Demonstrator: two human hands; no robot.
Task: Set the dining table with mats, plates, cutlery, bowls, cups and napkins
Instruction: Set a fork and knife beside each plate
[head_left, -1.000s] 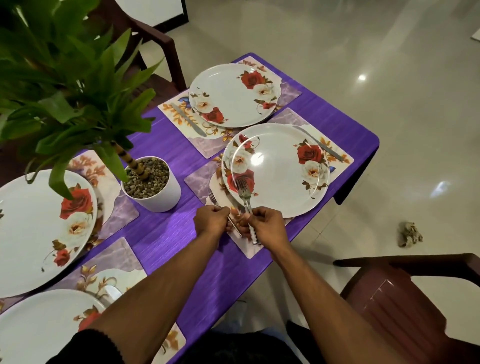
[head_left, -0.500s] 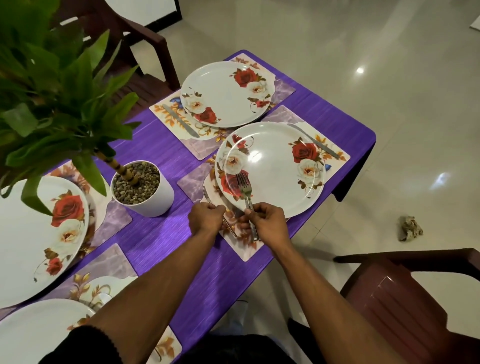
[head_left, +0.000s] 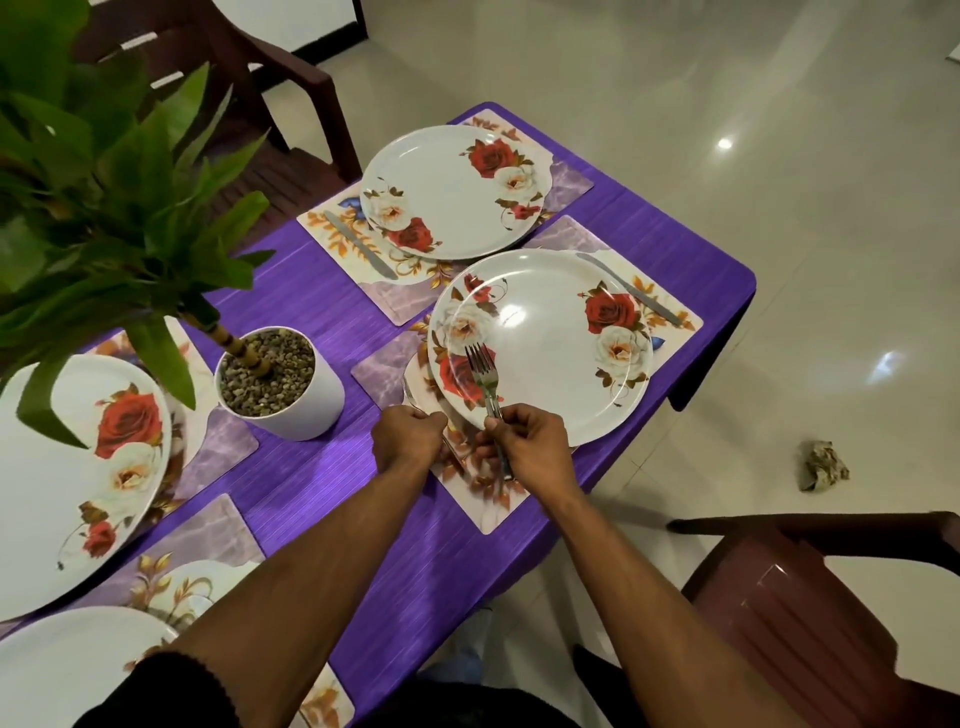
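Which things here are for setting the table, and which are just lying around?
For the job: fork, plates, mats, knives, right hand, left hand.
Lying about: potted plant, crumpled paper, chairs.

A potted plant (head_left: 130, 218) stands on my bench (head_left: 322, 499), its white pot (head_left: 291, 395) filled with small pebbles (head_left: 267, 371) and set back from the near edge, toward the middle. Its green leaves spread high over the left part of the bench. A purple cloth (head_left: 649, 244) covers the bench top. One dark brown chair (head_left: 810, 613) sits off the bench's right corner near me, and another (head_left: 270, 104) stands at the far side. A crumpled scrap of paper (head_left: 823, 465) lies on the pale glossy floor (head_left: 727, 156) to the right, well apart from the bench.
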